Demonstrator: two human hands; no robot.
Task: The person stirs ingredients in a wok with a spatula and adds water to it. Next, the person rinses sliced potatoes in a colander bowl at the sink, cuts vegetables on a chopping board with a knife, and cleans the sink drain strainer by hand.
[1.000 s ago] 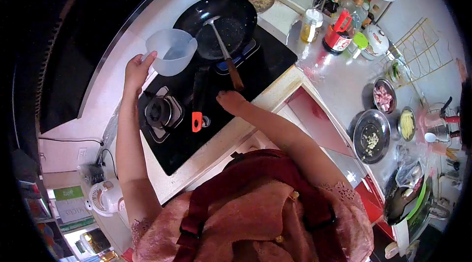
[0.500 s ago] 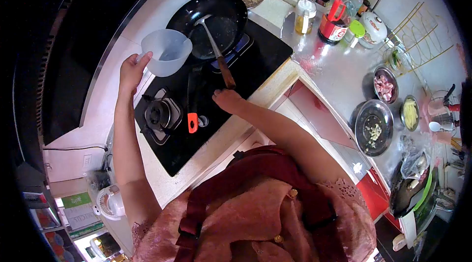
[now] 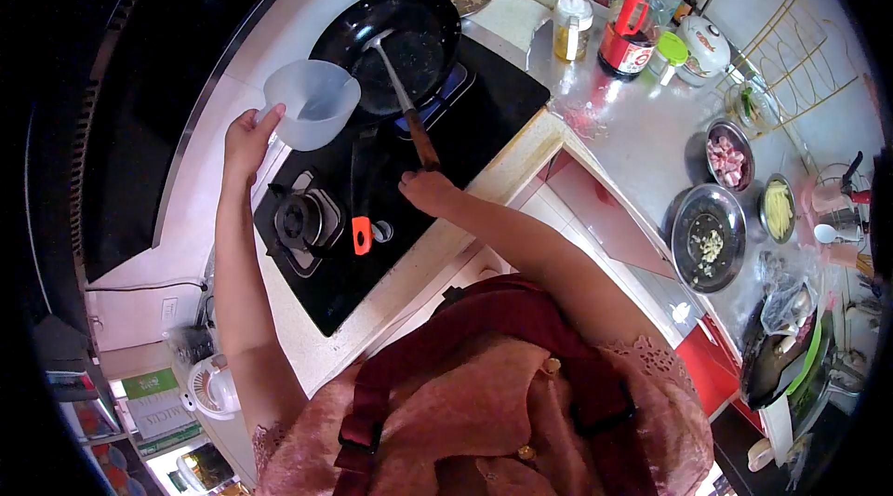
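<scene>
The steel worktop [image 3: 605, 138] runs along the right, carrying the prepared food beside the black hob [image 3: 502, 96], an arrangement that appears to keep it within reach yet off the burners. The wok [image 3: 423, 40] sits over the far burner; its long handle [image 3: 361, 235], with an orange end, points back toward the person, presumably for easy access. The steel dish [image 3: 688, 226] holds pale chopped pieces [image 3: 710, 248]; beside it, smaller bowls keep the pink chunks [image 3: 726, 161] and yellow strips [image 3: 778, 210] separate. The translucent container [image 3: 312, 119] is raised beside the wok's near left side, over the hob's edge, its open mouth turned toward the wok. The left hand [image 3: 249, 144] has its fingers closed on the side away from the wok, thumb at the rim; this grip likely leaves the mouth unobstructed. Contents cannot be confirmed. The spatula [image 3: 393, 77] lies with its blade inside the wok and its wooden handle [image 3: 420, 138] projecting over the near rim, which seems to keep the handle out of the pan. The right hand [image 3: 433, 194] is at that handle's end, above the hob's front edge, fingers curled; whether they grip the handle, or anything beneath, cannot be told.
</scene>
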